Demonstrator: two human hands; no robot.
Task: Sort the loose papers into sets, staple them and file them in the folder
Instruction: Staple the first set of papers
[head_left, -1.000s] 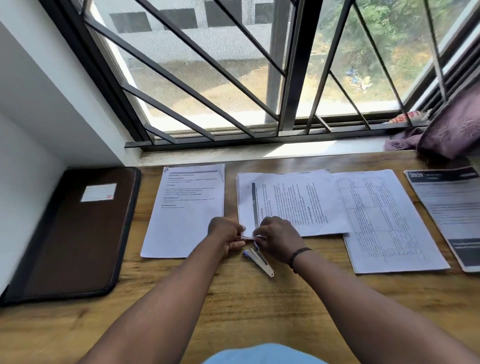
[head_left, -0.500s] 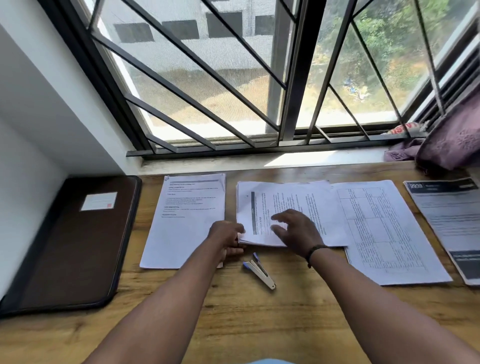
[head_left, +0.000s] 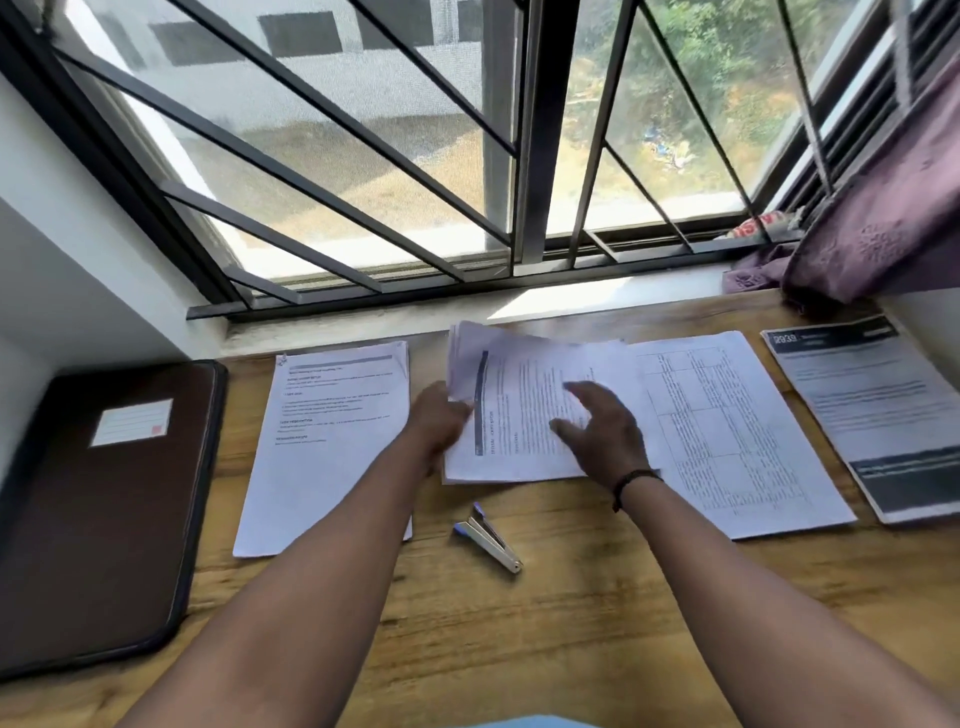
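A white paper set with a dark vertical stripe lies mid-table, its far edge lifted and blurred. My left hand grips its left edge. My right hand hovers over its right half with fingers spread and relaxed. A small silver and blue stapler lies on the wood just below the set, touched by neither hand. Another stapled set sits to the left. A table-printed set lies to the right. The dark brown folder rests shut at the far left.
A dark-headed printed sheet lies at the right edge of the wooden table. A purple cloth hangs over the window sill at back right. The barred window runs along the table's far side.
My right hand left the stapler and rose over the striped set, fingers spread. My left hand slid up the set's left edge and lifted it. The camera tilted up slightly.
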